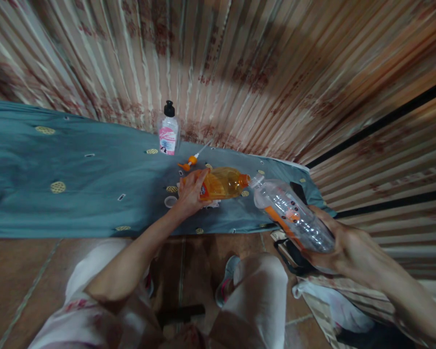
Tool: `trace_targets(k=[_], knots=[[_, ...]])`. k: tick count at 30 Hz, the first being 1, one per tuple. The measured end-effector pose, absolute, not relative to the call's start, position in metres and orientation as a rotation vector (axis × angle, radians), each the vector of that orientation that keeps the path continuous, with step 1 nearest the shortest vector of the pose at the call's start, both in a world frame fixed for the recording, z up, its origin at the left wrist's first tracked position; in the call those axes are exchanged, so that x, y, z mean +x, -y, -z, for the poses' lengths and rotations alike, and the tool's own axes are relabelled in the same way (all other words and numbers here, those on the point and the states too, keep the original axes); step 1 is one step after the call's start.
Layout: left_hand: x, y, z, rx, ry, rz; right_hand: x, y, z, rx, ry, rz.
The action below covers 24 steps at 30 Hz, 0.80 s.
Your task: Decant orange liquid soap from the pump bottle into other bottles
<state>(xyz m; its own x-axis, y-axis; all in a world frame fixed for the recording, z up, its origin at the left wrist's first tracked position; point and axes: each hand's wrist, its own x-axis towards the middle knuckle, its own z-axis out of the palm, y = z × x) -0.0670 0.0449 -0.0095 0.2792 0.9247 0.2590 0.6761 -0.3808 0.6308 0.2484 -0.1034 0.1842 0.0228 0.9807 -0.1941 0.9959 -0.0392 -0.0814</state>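
My left hand (192, 194) is wrapped round the lower part of an orange soap bottle (223, 183), which is tipped on its side with its open neck pointing right. My right hand (336, 242) grips the base of a clear plastic bottle (292, 211) with an orange band on its label. That bottle slants up to the left, and its mouth is at the orange bottle's neck; whether the two rims touch I cannot tell. An orange pump top (191, 162) with a pale tube lies behind the orange bottle. A small clear round cap (170, 201) lies left of my left wrist.
A white and pink bottle with a black cap (168, 131) stands at the back of the teal cloth-covered surface (101, 177). A dark flat object (298, 192) lies behind the clear bottle. Pleated curtain (203, 63) rises behind. Bags (341, 305) are on the floor at right.
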Motion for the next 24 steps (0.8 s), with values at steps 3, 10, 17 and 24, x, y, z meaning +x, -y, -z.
trace_targets(k=[3,10,17,24], knots=[[-0.0674,-0.0447,0.0086,2.160,-1.432,-0.834,0.2484,0.1040,-0.1842,2.200,-2.116,0.263],[-0.0674,-0.0463,0.0114,2.189,-1.438,-0.858,0.2486,0.1051,-0.1841,2.191,-2.137,0.262],[-0.0669,-0.0459,0.0112,2.189,-1.447,-0.858,0.2523,0.1056,-0.1792,2.162,-2.178,0.232],[-0.0680,-0.0466,0.0114,2.196,-1.435,-0.851,0.2540,0.1064,-0.1781,2.176,-2.140,0.229]])
